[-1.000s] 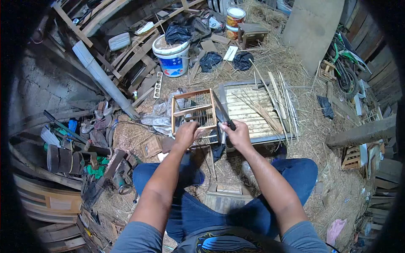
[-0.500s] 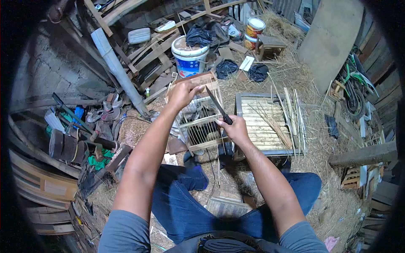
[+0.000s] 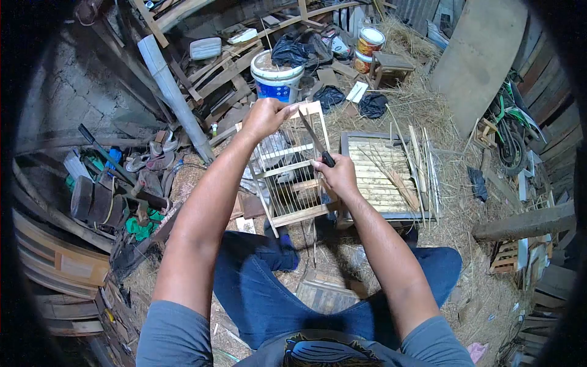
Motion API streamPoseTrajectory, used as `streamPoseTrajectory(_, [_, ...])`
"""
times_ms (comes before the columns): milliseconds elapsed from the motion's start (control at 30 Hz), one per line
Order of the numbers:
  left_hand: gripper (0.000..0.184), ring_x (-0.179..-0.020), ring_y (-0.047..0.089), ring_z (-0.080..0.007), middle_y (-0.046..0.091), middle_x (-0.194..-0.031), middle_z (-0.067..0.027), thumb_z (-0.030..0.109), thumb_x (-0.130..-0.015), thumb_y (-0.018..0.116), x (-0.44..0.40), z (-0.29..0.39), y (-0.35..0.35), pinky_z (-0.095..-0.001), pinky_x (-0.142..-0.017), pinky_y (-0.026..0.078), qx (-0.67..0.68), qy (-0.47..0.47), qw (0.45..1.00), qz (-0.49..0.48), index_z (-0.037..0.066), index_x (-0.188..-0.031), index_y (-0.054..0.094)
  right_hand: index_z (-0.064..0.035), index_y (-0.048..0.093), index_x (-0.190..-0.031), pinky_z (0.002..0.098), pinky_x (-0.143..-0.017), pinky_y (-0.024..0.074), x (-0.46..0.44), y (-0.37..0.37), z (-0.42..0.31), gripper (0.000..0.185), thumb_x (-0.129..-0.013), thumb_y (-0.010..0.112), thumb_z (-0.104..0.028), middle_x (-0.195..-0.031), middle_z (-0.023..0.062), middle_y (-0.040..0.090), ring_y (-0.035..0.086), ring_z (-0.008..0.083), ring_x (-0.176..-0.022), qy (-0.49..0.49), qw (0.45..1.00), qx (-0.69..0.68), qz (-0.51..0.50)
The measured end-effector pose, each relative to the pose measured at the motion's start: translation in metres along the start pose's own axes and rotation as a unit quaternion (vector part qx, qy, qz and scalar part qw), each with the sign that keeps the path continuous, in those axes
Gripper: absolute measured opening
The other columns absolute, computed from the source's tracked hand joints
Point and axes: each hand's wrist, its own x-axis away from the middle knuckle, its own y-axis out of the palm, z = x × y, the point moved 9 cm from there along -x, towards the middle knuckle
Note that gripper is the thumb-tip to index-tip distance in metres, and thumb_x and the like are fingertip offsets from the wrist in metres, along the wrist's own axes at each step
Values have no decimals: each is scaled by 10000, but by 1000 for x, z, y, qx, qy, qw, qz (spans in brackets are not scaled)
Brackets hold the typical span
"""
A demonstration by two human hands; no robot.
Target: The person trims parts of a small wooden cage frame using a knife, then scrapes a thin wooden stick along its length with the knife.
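Note:
A wooden frame cage with thin upright bars [image 3: 301,217] stands tilted in front of me, over the floor. My left hand [image 3: 266,118] is closed on its upper edge, at the far side. My right hand [image 3: 340,175] is wrapped round the black handle of a knife [image 3: 315,137], whose dark blade points up and away toward the cage's top. The thumb of my right hand is close to the cage's middle bar. Behind the bars, what lies below shows only in part.
Right of the cage, a slatted panel [image 3: 376,177] bears loose strips and sticks [image 3: 418,160]. A white and blue bucket [image 3: 277,76] stands beyond. A small wooden stool [image 3: 391,64], a wooden block [image 3: 327,292] between my legs and a thick beam [image 3: 526,221] at right are around.
The cage has been raised and turned, so its barred side now faces me. My left hand has moved from its near edge up to its far edge. The knife stays in my right hand.

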Motion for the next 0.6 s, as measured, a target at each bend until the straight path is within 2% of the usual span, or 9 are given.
streamPoseTrajectory(167, [353,-799,720,-402,734,-864,-207,457,-957,686,7,11,-2,-483,-725,561,14,37,998,39,136,-1035,810,-58,797,-988,341,-717,543,3,-6,1,227,-872,836,-249,-827,89,771,717,178,-753,-17,1000,1,-3])
streamPoseTrajectory(267, [351,-821,727,-384,746,-902,-193,450,-952,690,10,15,7,-477,-738,563,19,45,998,39,129,-1014,817,-72,805,-981,332,-664,534,10,-10,7,223,-868,840,-261,-775,75,761,701,164,-690,35,999,6,-16])
streamPoseTrajectory(333, [347,-830,732,-372,751,-922,-185,447,-950,692,8,20,10,-472,-745,565,14,54,998,39,129,-1005,821,-74,807,-979,332,-654,532,8,-10,13,225,-867,841,-266,-767,72,760,699,161,-679,12,1000,8,-4])
streamPoseTrajectory(400, [334,-764,707,-341,721,-828,-210,384,-954,720,10,23,9,-447,-737,536,21,54,998,38,83,-1074,804,-77,809,-977,331,-643,530,6,-11,13,227,-866,841,-272,-759,69,759,697,158,-668,-13,1000,11,7])
streamPoseTrajectory(533, [331,-777,705,-344,722,-845,-214,396,-952,718,10,23,7,-449,-740,532,12,40,998,40,99,-1068,809,-82,810,-978,331,-651,532,4,-8,13,232,-863,844,-280,-771,70,763,703,159,-680,-8,1000,25,1])
streamPoseTrajectory(600, [325,-844,737,-348,766,-963,-154,442,-947,691,7,14,10,-461,-746,565,-11,11,999,29,152,-1000,828,-84,810,-979,329,-652,531,-1,-7,16,230,-863,844,-279,-777,71,764,704,160,-682,-11,999,32,4])
